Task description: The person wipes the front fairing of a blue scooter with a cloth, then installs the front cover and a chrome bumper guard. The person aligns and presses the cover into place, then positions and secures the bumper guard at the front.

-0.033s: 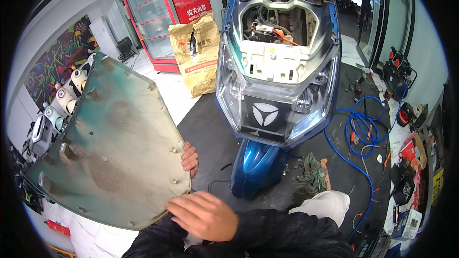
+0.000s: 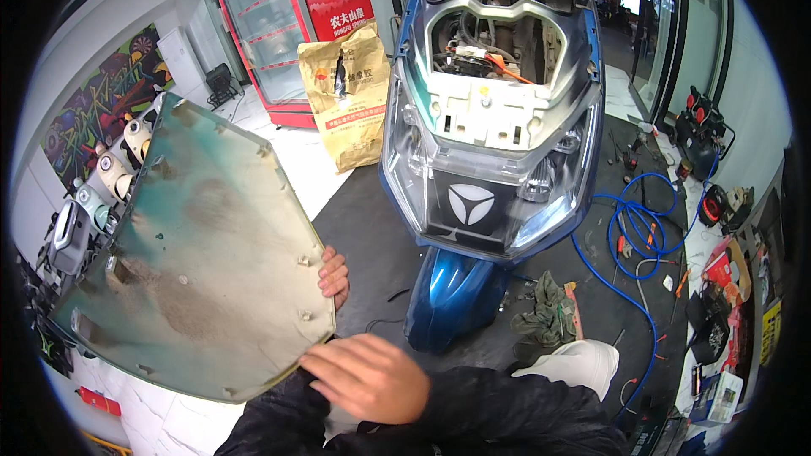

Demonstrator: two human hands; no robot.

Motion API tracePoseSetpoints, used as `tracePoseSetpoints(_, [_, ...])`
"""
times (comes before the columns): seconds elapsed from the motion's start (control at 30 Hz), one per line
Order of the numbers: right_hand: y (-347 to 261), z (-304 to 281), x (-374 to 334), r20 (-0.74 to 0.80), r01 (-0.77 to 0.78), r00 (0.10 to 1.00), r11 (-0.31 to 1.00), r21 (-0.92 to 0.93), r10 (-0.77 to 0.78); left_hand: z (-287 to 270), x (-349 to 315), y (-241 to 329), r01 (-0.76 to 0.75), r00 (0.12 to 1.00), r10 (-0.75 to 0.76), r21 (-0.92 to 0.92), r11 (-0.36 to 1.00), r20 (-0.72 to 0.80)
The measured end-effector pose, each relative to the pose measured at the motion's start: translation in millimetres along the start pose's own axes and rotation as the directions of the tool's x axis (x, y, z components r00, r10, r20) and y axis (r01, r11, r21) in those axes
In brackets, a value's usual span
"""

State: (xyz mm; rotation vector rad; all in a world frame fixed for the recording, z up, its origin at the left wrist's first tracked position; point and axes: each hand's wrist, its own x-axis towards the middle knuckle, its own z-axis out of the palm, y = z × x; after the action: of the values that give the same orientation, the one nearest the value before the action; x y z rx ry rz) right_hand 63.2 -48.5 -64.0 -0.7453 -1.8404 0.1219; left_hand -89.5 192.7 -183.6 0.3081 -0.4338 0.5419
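A large curved body panel [image 2: 228, 236] is held up at the left, its dirty inner side facing me, pale with green overspray and small clips along its edges. My left hand [image 2: 334, 277] is closed round its right edge, fingers showing and the rest behind it. At the lower right corner, my right hand [image 2: 372, 378] has its fingertips on the rim, its thumb hidden. Ahead stands a blue scooter [image 2: 473, 203], its front uncovered above the headlamp, with wires and an orange cable in the opening. Below that is its blue front mudguard [image 2: 452, 295].
A yellow paper sack [image 2: 345, 101] stands between the scooter and a red-framed drinks fridge [image 2: 262, 25]. On the dark mat at right lie a coiled blue hose [image 2: 634, 228], a crumpled green cloth [image 2: 545, 312] and scattered tools. Several scooters [image 2: 110, 173] line the left wall near a red fire extinguisher [image 2: 100, 401].
The panel has shifted slightly, its lower edge rising a little. My right hand has moved slightly right and down, still at the panel's corner. My left hand keeps its grip.
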Motion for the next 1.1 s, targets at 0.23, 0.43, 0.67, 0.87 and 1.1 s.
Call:
tracePoseSetpoints(0.23, [55, -103, -31, 0.24, -0.067, 0.96, 0.953, -0.296, 0.142, -29, 13, 27, 0.162, 0.983, -0.173, -0.153, 0.975, -0.064])
tracePoseSetpoints(0.43, [69, -154, -92, -0.037, -0.534, 0.832, 0.779, -0.329, 0.554, -52, 12, 11, 0.24, 0.967, -0.255, -0.395, 0.887, 0.016])
tracePoseSetpoints(0.67, [90, -162, -114, -0.237, -0.791, 0.609, 0.601, -0.112, 0.757, -54, 11, 15, 0.292, 0.936, -0.346, -0.396, 0.87, -0.07])
tracePoseSetpoints(0.87, [111, -159, -118, -0.369, -0.681, 0.709, 0.719, -0.139, 0.6, -71, 14, 2, 0.429, 0.897, -0.427, -0.461, 0.777, 0.116])
tracePoseSetpoints(1.1, [125, -163, -140, -0.425, -0.699, 0.654, 0.715, -0.023, 0.626, -68, 10, -6, 0.453, 0.885, -0.457, -0.368, 0.812, 0.082])
